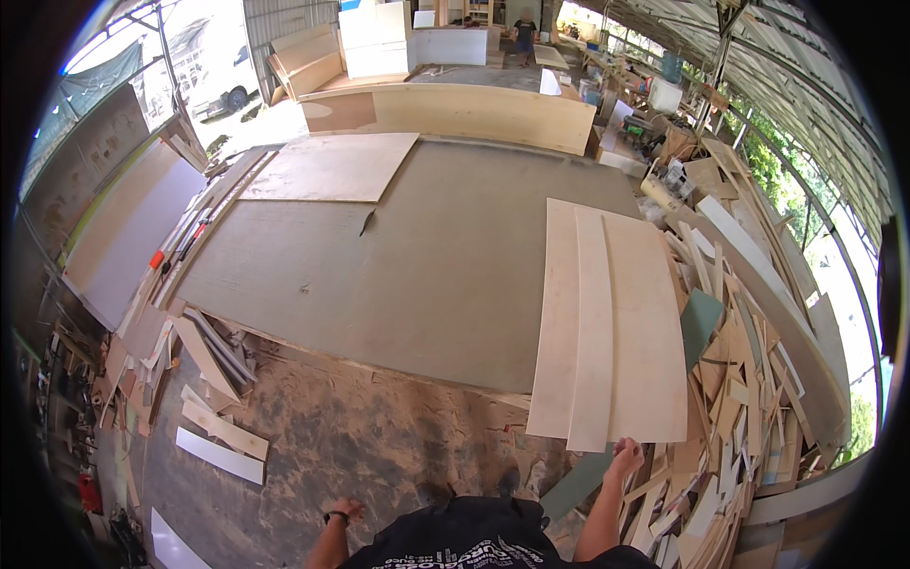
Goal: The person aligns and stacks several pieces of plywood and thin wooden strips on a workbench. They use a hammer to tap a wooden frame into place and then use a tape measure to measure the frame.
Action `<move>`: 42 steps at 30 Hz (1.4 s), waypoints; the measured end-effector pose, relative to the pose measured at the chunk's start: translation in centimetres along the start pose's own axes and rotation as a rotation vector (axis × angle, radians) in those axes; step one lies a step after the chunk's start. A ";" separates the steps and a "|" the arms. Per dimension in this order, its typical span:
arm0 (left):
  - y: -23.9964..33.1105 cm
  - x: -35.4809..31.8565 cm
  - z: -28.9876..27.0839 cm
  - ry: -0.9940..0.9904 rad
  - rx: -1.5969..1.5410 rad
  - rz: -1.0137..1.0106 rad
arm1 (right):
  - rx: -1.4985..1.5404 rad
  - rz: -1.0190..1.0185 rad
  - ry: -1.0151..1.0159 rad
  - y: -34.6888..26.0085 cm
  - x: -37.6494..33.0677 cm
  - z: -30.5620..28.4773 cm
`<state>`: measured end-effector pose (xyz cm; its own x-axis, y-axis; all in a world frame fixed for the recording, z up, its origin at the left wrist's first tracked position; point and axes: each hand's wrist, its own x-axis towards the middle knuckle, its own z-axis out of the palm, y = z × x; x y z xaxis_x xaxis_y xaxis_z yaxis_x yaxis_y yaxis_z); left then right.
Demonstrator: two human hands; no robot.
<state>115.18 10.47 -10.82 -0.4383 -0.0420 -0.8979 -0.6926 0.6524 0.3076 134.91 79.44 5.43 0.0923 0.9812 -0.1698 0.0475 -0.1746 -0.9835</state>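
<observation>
Thin pale plywood sheets [647, 322] lie overlapped on the right end of a large grey-brown worktable [445, 256], their near ends sticking out past its front edge. A narrower plywood strip [593, 332] rests on top of them. At the near edge of the wide sheet is my right hand [626, 459], its fingers closed at the rim. My left hand [347, 509], with a dark band at the wrist, hangs low over the floor, away from the table. Its fingers look loosely apart, and nothing shows in them.
Another plywood sheet [327, 166] lies at the table's far left, with a small dark object [367, 223] nearby. Wood offcuts [735, 408] pile up along the right side. Loose strips [223, 455] lie on the dusty floor at left. A person [524, 38] stands far back.
</observation>
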 end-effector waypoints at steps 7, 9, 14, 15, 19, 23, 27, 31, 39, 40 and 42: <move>12.7 3.6 -4.2 0.134 0.190 0.150 | -0.262 0.087 -0.047 1.3 0.0 -3.9; 16.6 2.6 -3.4 0.171 0.424 0.304 | -0.256 0.013 0.008 2.1 1.3 -5.6; 25.2 -2.2 1.3 0.002 0.355 0.521 | -0.325 -0.073 0.159 2.8 7.4 -8.9; 26.2 -2.6 2.4 0.003 0.357 0.567 | -0.359 -0.066 0.181 2.2 8.3 -8.4; 31.8 -4.6 8.8 -0.030 0.445 0.745 | -0.696 -0.246 0.330 1.8 13.1 -8.8; 37.2 -7.8 15.5 -0.131 0.441 0.889 | -0.740 -0.244 0.445 1.4 15.6 -8.4; 40.2 -9.0 20.4 -0.297 0.270 0.838 | -0.683 -0.382 0.365 -1.3 15.0 -4.9; 42.1 -9.7 23.9 -0.384 0.160 0.762 | -0.484 -0.490 -0.039 -4.8 15.5 0.1; 44.0 -10.5 28.0 -0.389 0.407 0.783 | -0.382 -0.798 -1.212 -34.5 6.9 28.0; 44.4 -10.4 28.1 -0.362 0.470 0.793 | -0.396 -0.843 -1.168 -39.0 5.3 30.2; 45.3 -11.0 28.8 -0.374 0.547 0.811 | -0.334 -0.888 -1.136 -45.0 4.6 33.7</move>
<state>105.09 62.29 3.92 -0.3855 0.7370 -0.5552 0.1241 0.6376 0.7603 99.64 94.60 46.79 -0.8910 0.2845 0.3538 -0.0934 0.6477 -0.7561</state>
